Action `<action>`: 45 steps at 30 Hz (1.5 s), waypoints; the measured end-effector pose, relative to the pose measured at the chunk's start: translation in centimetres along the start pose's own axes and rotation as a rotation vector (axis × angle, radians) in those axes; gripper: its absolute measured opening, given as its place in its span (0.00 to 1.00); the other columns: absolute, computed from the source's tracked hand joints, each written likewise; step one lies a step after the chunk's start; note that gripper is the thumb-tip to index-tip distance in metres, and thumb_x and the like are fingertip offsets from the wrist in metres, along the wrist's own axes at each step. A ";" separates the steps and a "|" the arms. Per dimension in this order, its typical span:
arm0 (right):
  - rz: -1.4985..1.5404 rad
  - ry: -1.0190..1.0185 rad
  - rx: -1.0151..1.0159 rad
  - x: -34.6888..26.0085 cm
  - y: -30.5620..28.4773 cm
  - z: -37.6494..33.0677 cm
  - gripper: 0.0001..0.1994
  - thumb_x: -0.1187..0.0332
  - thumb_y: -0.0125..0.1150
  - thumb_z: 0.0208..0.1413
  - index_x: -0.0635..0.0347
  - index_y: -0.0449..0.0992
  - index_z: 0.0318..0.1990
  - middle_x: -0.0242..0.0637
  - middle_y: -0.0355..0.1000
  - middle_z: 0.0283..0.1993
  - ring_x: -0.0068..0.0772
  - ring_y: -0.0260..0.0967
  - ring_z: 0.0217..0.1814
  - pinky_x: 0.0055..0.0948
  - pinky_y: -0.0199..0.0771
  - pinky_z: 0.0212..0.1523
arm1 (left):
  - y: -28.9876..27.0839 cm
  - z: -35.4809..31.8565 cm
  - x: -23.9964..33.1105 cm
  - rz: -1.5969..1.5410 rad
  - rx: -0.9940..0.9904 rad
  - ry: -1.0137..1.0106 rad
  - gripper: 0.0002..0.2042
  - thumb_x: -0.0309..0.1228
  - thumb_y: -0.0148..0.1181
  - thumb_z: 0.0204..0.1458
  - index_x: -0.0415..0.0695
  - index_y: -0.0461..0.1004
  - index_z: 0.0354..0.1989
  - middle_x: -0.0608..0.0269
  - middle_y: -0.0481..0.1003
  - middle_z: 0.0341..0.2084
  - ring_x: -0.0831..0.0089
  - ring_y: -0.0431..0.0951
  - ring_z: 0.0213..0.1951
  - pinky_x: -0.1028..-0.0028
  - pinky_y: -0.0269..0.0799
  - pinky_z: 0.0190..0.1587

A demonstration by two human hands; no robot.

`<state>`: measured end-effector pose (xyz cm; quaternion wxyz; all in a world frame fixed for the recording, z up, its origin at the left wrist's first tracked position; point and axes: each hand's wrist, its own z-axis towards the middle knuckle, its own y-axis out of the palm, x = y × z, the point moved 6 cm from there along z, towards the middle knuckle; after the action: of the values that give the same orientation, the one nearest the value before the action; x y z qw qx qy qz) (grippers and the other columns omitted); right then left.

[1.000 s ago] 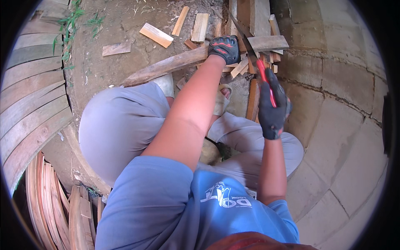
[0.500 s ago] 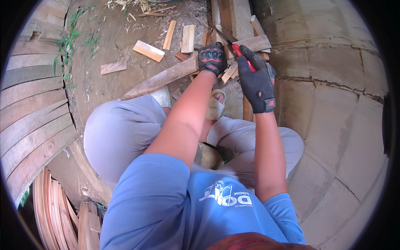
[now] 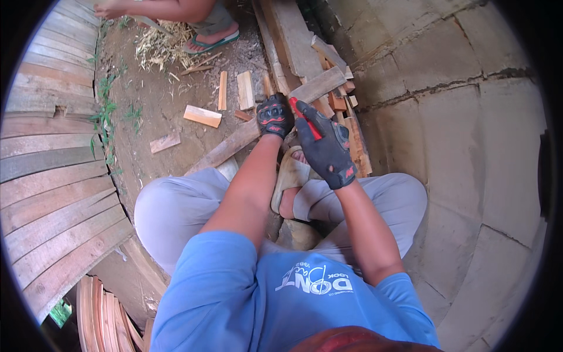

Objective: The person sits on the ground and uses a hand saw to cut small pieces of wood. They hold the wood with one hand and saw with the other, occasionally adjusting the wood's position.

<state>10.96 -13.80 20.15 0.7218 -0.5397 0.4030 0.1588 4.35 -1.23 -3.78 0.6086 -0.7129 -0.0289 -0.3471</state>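
- Cluttering the dirt [image 3: 170, 108]: short pale wooden offcuts [image 3: 202, 116].
- Long grey-brown wooden board [image 3: 233, 142] clutched under black-gloved left hand [image 3: 274, 116].
- Slim red handle [image 3: 293, 104] gripped in black-gloved right hand [image 3: 326, 142].

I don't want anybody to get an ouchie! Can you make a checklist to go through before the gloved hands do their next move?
1. Left hand, in a black-and-red glove, on the long brown wooden plank: ok.
2. Right hand, gloved to match, around the slim red handle: ok.
3. Any blade on that handle clear of the left hand: cannot tell; none can be made out.
4. Bare toes in the beige sandal covered: not ok.
5. Other person's foot apart from the plank: ok.
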 end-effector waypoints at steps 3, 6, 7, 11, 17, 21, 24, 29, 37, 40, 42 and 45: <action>0.078 -0.107 0.029 -5.1 -2.2 0.1 0.19 0.65 0.63 0.67 0.51 0.80 0.65 0.50 0.83 0.52 0.54 0.83 0.45 0.42 0.81 0.48 | 2.2 0.8 -3.0 -0.033 0.007 -0.014 0.21 0.44 0.62 0.56 0.45 0.80 0.53 0.48 0.82 0.47 0.51 0.83 0.49 0.53 0.77 0.51; 0.011 -0.070 -0.095 -7.8 -4.3 -1.5 0.20 0.65 0.63 0.67 0.50 0.79 0.66 0.48 0.83 0.51 0.51 0.83 0.44 0.40 0.82 0.47 | 1.3 0.4 -3.1 0.194 0.046 0.077 0.20 0.43 0.60 0.57 0.45 0.79 0.54 0.48 0.82 0.48 0.51 0.83 0.50 0.53 0.76 0.51; -0.030 -0.043 -0.156 -7.9 -4.7 -1.9 0.21 0.65 0.63 0.67 0.50 0.78 0.66 0.47 0.84 0.51 0.50 0.84 0.44 0.40 0.82 0.47 | 0.9 0.3 -2.9 0.266 0.066 0.102 0.20 0.42 0.60 0.57 0.46 0.79 0.55 0.48 0.82 0.49 0.51 0.83 0.51 0.53 0.76 0.52; 0.112 -0.080 0.038 -5.8 -9.5 -3.0 0.21 0.67 0.65 0.67 0.55 0.78 0.67 0.45 0.85 0.52 0.43 0.86 0.47 0.35 0.82 0.50 | -1.1 2.4 -0.6 0.349 0.005 0.025 0.19 0.39 0.59 0.57 0.45 0.77 0.54 0.47 0.82 0.49 0.50 0.83 0.53 0.52 0.76 0.53; -0.043 -0.139 0.380 -0.6 -18.7 -1.6 0.19 0.67 0.64 0.68 0.54 0.80 0.65 0.43 0.84 0.56 0.36 0.84 0.55 0.34 0.80 0.56 | -8.3 0.6 0.4 0.250 0.186 -0.073 0.19 0.36 0.63 0.50 0.43 0.76 0.50 0.46 0.81 0.45 0.46 0.83 0.48 0.48 0.76 0.53; 0.008 -0.070 0.446 5.6 -19.4 1.3 0.18 0.64 0.62 0.70 0.50 0.80 0.65 0.43 0.84 0.57 0.40 0.83 0.57 0.36 0.79 0.59 | -8.4 -1.5 1.8 0.323 0.231 -0.027 0.21 0.36 0.66 0.48 0.44 0.76 0.52 0.48 0.80 0.45 0.48 0.83 0.49 0.50 0.75 0.55; 0.022 -0.196 0.519 10.8 -16.4 2.8 0.18 0.61 0.61 0.70 0.47 0.81 0.65 0.44 0.83 0.58 0.46 0.83 0.57 0.40 0.79 0.60 | -1.8 -0.4 0.6 0.450 0.035 -0.121 0.21 0.35 0.65 0.49 0.44 0.76 0.53 0.49 0.80 0.45 0.49 0.83 0.51 0.49 0.75 0.55; -0.056 -0.044 0.418 14.1 -13.4 4.2 0.18 0.58 0.61 0.68 0.46 0.82 0.62 0.47 0.83 0.55 0.53 0.82 0.55 0.45 0.80 0.56 | -1.8 -0.6 0.6 0.317 -0.052 -0.048 0.22 0.33 0.62 0.50 0.38 0.74 0.54 0.41 0.79 0.49 0.42 0.81 0.52 0.49 0.77 0.56; -0.003 -0.180 0.387 13.6 -11.7 5.0 0.19 0.57 0.60 0.67 0.48 0.82 0.61 0.51 0.83 0.50 0.57 0.82 0.51 0.48 0.81 0.53 | -5.0 2.1 -1.1 0.286 -0.436 -0.058 0.28 0.36 0.62 0.47 0.39 0.77 0.59 0.38 0.81 0.51 0.40 0.80 0.56 0.51 0.76 0.59; -0.056 -0.200 0.334 13.4 -11.2 4.6 0.19 0.57 0.60 0.68 0.48 0.82 0.62 0.51 0.83 0.49 0.58 0.82 0.49 0.49 0.81 0.52 | -11.3 3.0 0.8 0.265 -0.721 0.023 0.26 0.39 0.66 0.39 0.41 0.84 0.50 0.39 0.83 0.46 0.45 0.83 0.51 0.57 0.78 0.55; -0.178 -0.106 0.190 12.6 -9.7 4.5 0.20 0.57 0.59 0.68 0.44 0.80 0.64 0.51 0.83 0.48 0.58 0.82 0.48 0.51 0.82 0.51 | -16.2 2.8 0.9 0.259 -0.816 0.025 0.23 0.39 0.68 0.37 0.41 0.86 0.44 0.39 0.84 0.43 0.47 0.84 0.48 0.60 0.78 0.53; -0.384 0.016 -0.053 12.3 -6.9 3.8 0.26 0.57 0.59 0.66 0.39 0.73 0.72 0.51 0.82 0.50 0.59 0.81 0.48 0.53 0.82 0.52 | -22.8 1.8 0.0 0.059 -0.746 -0.016 0.23 0.37 0.68 0.36 0.44 0.88 0.45 0.50 0.85 0.38 0.58 0.83 0.42 0.63 0.77 0.50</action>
<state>24.80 -15.42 15.73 0.7212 -0.6268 0.2941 0.0243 -5.43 6.23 15.46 0.3167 -0.8888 0.1154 -0.3106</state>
